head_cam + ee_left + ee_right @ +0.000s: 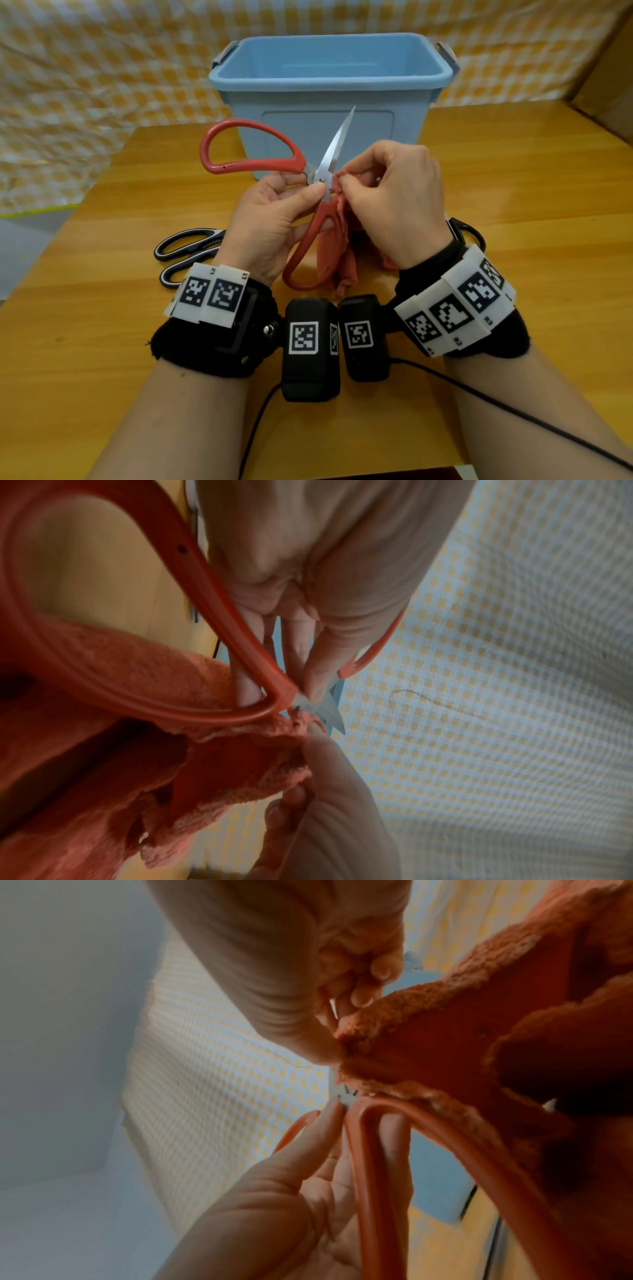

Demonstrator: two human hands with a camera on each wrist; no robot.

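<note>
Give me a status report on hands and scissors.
Left hand pinches red scissors at pivot, blades open. Right hand pinches red cloth against blade base. Black-handled scissors on table, apart.

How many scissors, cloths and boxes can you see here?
Scissors: 2 (red scissors, black scissors)
Cloth: 1 (orange cloth)
Box: 1 (blue box)
Total: 4
A black loop behind the right wrist might be more scissors, but it is too hidden to count.

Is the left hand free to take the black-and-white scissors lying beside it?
Probably not yet: the left hand holds the red scissors. The black-and-white scissors lie uncovered, so the way itself looks free.
</note>
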